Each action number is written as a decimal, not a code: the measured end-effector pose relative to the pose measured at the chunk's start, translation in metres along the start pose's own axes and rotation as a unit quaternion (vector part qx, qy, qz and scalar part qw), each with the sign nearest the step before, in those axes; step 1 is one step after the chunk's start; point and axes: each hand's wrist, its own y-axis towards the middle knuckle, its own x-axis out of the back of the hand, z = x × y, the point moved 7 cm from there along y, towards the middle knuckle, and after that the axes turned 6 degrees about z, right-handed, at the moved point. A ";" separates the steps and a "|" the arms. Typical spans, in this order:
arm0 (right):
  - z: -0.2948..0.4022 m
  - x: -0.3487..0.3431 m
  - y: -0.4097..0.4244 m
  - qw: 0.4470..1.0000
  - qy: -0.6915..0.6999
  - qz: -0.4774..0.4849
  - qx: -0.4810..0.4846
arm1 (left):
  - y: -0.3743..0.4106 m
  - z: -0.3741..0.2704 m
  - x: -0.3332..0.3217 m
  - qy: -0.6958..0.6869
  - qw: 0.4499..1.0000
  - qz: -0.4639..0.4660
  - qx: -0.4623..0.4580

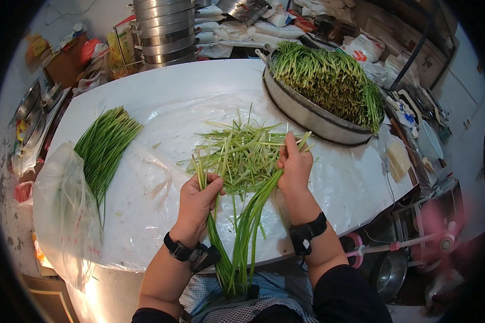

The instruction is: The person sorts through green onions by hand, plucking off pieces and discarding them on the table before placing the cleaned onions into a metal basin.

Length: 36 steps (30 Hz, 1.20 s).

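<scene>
My left hand (198, 194) is closed around the pale ends of a few green chives, whose leaves run down towards my lap. My right hand (296, 163) grips a second bunch of chives (252, 218) by its pale ends, raised over the table. Between and beyond both hands lies a loose heap of yellowish-green trimmings (246, 155) on clear plastic sheeting. At the left, a neat bundle of chives (107, 149) lies partly inside a clear plastic bag (66, 218). Many more chives (327, 80) are stacked in a round metal pan (319, 115) at the back right.
The white table (165, 74) has a curved look at the far edge. Behind it stand stacked metal steamers (165, 32) and white sacks (275, 30). A pink fan (444, 242) and a metal bowl (390, 274) are at the lower right. Metal basins (32, 117) stand at the left.
</scene>
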 end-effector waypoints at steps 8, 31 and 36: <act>0.005 -0.004 0.003 0.998 -0.028 0.013 0.046 | 0.000 0.004 -0.001 0.011 1.000 -0.013 0.010; -0.019 -0.049 -0.022 0.896 -0.327 0.284 0.097 | 0.000 0.011 -0.007 0.016 0.998 0.032 0.046; -0.017 -0.055 -0.033 0.916 -0.284 0.284 -0.004 | 0.001 0.012 -0.005 -0.012 0.998 0.039 0.044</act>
